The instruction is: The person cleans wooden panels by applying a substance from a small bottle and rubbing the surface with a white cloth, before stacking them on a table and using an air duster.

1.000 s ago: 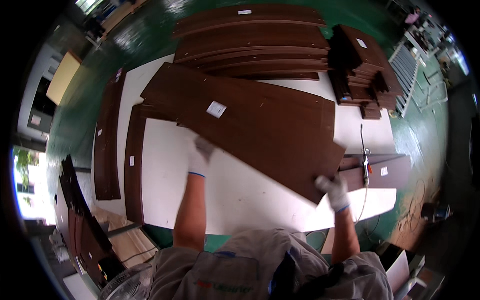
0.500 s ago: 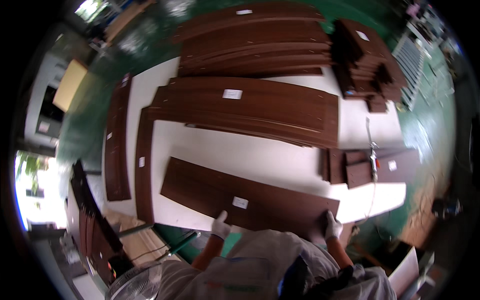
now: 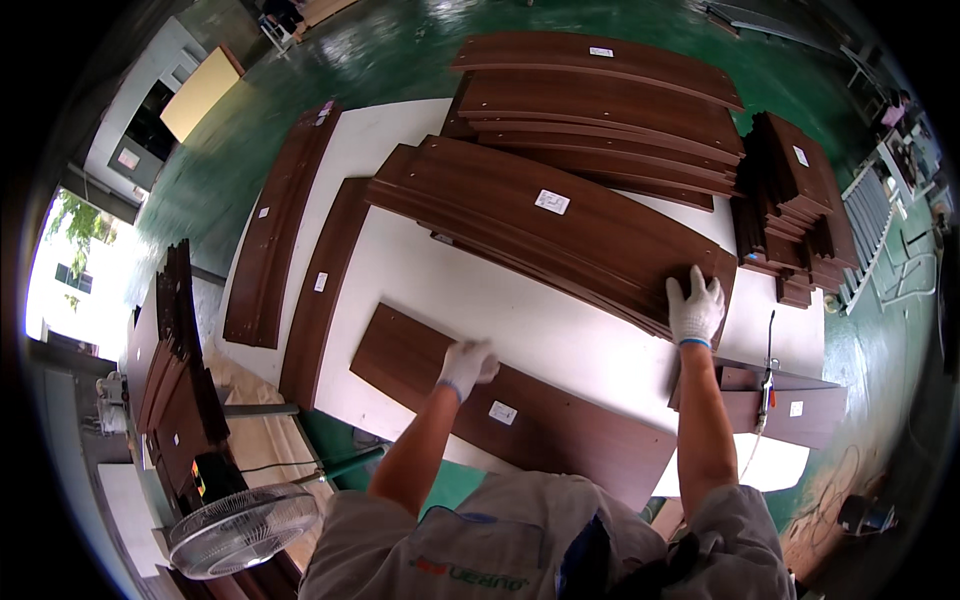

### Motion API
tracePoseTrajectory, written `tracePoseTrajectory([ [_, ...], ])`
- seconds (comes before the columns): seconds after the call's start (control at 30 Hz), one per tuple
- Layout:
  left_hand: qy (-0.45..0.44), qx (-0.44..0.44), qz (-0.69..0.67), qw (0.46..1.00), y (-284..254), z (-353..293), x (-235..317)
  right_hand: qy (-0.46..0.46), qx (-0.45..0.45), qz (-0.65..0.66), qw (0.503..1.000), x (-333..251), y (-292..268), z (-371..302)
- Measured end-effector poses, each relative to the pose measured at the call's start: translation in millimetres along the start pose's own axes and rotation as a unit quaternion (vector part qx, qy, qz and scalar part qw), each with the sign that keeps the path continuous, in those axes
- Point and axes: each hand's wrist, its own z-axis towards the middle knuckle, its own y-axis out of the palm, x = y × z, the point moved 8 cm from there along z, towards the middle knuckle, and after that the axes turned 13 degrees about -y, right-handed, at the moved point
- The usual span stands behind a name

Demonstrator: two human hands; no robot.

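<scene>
My left hand (image 3: 467, 368), in a white glove, hovers over the far edge of a dark brown board (image 3: 590, 430) lying nearest me. Motion smears its fingers, and I cannot tell whether they touch the wood. White-gloved too, my right hand (image 3: 696, 308) rests with fingers apart on the right end of a stack of long brown boards (image 3: 610, 235) in the middle. A white label (image 3: 551, 202) is on the stack's top board; another label (image 3: 503, 412) is on the near board.
A white table (image 3: 420, 270) carries the boards. More brown boards (image 3: 610, 120) are piled at the back, with shorter boards (image 3: 795, 165) at the right. An air blow gun (image 3: 767, 390) lies on boards at the right. A fan (image 3: 243, 530) stands at the lower left.
Both hands have left the near board's front edge and reached farther forward. My right hand is now on the middle stack, my left over the near board. The view has shifted.
</scene>
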Motion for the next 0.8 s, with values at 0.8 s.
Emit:
tracePoseTrajectory([
  [0.8, -0.037, -0.164, -0.293, 0.941, 106, -30, -82, 0.260, 0.031, 0.215, 0.941, 267, -60, -222],
])
